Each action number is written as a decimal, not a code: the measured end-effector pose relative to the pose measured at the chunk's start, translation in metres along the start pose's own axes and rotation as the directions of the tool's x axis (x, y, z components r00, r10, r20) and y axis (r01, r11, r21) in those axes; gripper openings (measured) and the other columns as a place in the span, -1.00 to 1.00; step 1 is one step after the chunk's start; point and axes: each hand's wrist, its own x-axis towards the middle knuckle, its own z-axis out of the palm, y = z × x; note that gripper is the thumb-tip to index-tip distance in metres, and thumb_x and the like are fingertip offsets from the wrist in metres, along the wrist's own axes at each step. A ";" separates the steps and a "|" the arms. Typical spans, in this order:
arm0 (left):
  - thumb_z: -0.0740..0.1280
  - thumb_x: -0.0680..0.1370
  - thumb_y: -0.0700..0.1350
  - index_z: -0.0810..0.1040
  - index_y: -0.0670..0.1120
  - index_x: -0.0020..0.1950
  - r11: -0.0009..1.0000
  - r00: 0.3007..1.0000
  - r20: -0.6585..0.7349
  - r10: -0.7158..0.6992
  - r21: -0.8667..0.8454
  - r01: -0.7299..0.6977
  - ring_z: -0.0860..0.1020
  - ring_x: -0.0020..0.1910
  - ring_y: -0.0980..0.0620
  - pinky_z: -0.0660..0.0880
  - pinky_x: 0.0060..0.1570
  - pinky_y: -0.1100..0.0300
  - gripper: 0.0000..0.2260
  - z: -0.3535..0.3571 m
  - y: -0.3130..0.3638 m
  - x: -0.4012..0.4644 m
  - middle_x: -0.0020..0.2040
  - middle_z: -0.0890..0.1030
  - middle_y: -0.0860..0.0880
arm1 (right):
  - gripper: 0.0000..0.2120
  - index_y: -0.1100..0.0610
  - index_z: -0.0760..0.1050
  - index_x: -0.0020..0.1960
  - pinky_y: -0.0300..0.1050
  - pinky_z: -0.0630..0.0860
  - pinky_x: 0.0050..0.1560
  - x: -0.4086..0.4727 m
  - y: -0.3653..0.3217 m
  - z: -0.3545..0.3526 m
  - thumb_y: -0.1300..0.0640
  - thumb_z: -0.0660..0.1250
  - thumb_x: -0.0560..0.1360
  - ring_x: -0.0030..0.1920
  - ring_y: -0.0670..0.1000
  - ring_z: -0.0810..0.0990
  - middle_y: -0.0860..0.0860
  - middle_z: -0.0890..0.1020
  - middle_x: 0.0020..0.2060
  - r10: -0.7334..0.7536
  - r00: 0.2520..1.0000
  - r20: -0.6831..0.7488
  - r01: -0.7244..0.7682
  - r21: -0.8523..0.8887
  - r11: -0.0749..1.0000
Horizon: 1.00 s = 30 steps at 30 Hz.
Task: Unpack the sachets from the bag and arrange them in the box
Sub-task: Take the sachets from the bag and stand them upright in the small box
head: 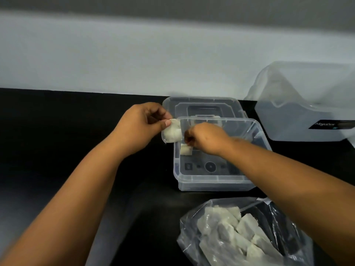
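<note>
A small clear plastic box [215, 181] stands open on the black counter. My left hand [142, 127] pinches a bunch of white sachets [172, 132] just outside the box's left rim. My right hand [207, 138] reaches down inside the box with curled fingers that touch a white sachet [186, 150] lying at the back left of the box floor; whether they grip it is hidden. A clear plastic bag [284, 227] with several white sachets [234, 229] lies open in front of the box, partly under my right forearm.
The box's clear lid [201, 106] lies flat behind it against the wall. A large translucent storage tub [299, 112] with a dark label stands at the right. Black counter [67, 131] stretches to the left.
</note>
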 end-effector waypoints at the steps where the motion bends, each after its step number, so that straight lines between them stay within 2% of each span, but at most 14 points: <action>1: 0.44 0.48 -0.12 0.64 0.04 -0.10 1.000 1.000 0.007 0.005 -0.006 -0.005 0.60 -0.21 0.18 0.50 -0.17 0.38 -0.94 0.000 -0.001 0.001 -0.20 0.66 0.10 | -0.84 0.01 0.61 0.03 -0.01 0.59 -0.08 0.000 0.000 0.000 0.14 0.30 0.50 -0.10 0.09 0.63 0.02 0.67 -0.08 -0.005 1.000 -0.003 0.005 -0.022 1.000; 6: 0.44 0.49 -0.11 0.64 0.01 -0.06 0.999 0.998 0.052 0.047 -0.018 -0.046 0.62 -0.15 0.09 0.55 -0.10 0.27 -0.94 0.001 0.003 0.007 -0.15 0.67 0.08 | -0.83 0.04 0.59 0.05 -0.10 0.50 -0.23 -0.005 0.001 -0.005 0.18 0.29 0.51 -0.17 0.10 0.62 0.06 0.66 -0.14 -0.034 0.999 -0.042 0.029 -0.111 0.993; 9: 0.44 0.49 -0.10 0.65 0.01 -0.06 0.998 0.995 0.076 0.060 -0.019 -0.058 0.63 -0.16 0.11 0.56 -0.11 0.28 -0.94 0.007 0.013 0.011 -0.15 0.67 0.07 | -0.79 0.04 0.59 0.12 -0.06 0.57 -0.15 -0.023 0.004 -0.019 0.17 0.31 0.51 -0.14 0.10 0.62 0.05 0.67 -0.11 -0.023 0.994 -0.111 0.012 -0.095 0.995; 12: 0.45 0.48 -0.11 0.64 0.00 -0.09 0.997 0.991 0.112 0.077 0.013 -0.079 0.63 -0.17 0.12 0.57 -0.10 0.23 -0.96 0.022 0.027 0.015 -0.17 0.67 0.07 | -0.80 0.01 0.59 0.13 0.03 0.58 -0.04 -0.049 0.013 -0.037 0.04 0.34 0.52 -0.04 0.10 0.63 0.04 0.68 -0.04 0.053 0.985 -0.167 -0.057 -0.017 0.998; 15: 0.46 0.46 -0.15 0.64 -0.04 -0.08 0.983 0.973 0.220 0.068 0.150 -0.102 0.61 -0.18 0.17 0.55 -0.13 0.28 -0.93 0.048 0.045 0.021 -0.17 0.65 0.08 | -0.81 0.01 0.59 0.10 0.00 0.57 -0.03 -0.084 0.028 -0.049 -0.02 0.33 0.54 -0.04 0.06 0.62 0.00 0.68 -0.05 0.141 0.973 -0.185 -0.138 0.028 0.990; 20: 0.44 0.47 -0.18 0.58 -0.07 -0.09 0.893 0.929 0.371 -0.016 0.422 -0.153 0.58 -0.14 0.07 0.51 -0.10 0.23 -0.93 0.100 0.055 0.038 -0.12 0.62 0.03 | -0.81 0.02 0.61 0.02 -0.09 0.55 -0.09 -0.131 0.043 -0.056 -0.07 0.34 0.52 -0.12 -0.02 0.61 -0.04 0.68 -0.14 0.198 0.952 -0.234 -0.173 0.120 0.977; 22: 0.42 0.47 -0.20 0.56 -0.04 -0.10 0.858 0.922 0.384 -0.053 0.490 -0.155 0.56 -0.13 0.05 0.46 -0.10 0.23 -0.91 0.115 0.051 0.044 -0.12 0.60 0.02 | -0.81 0.02 0.62 0.02 -0.10 0.56 -0.08 -0.144 0.044 -0.058 -0.07 0.34 0.52 -0.13 -0.04 0.62 -0.06 0.69 -0.15 0.195 0.949 -0.248 -0.156 0.171 0.973; 25: 0.40 0.47 -0.23 0.59 -0.07 -0.08 0.794 0.922 0.375 -0.098 0.588 -0.154 0.55 -0.13 0.01 0.50 -0.06 0.18 -0.91 0.132 0.044 0.050 -0.11 0.61 -0.03 | -0.81 0.01 0.63 0.01 -0.10 0.58 -0.09 -0.162 0.047 -0.058 -0.08 0.35 0.52 -0.14 -0.08 0.63 -0.07 0.69 -0.17 0.190 0.941 -0.281 -0.121 0.246 0.962; 30: 0.39 0.46 -0.24 0.56 -0.02 -0.14 0.705 0.933 0.328 -0.148 0.697 -0.133 0.56 -0.12 -0.03 0.49 -0.09 0.15 -0.88 0.139 0.034 0.050 -0.13 0.58 -0.01 | -0.82 -0.05 0.62 -0.03 -0.14 0.57 -0.13 -0.186 0.054 -0.052 -0.12 0.32 0.52 -0.25 -0.21 0.56 -0.11 0.67 -0.18 0.191 0.938 -0.289 -0.086 0.339 0.937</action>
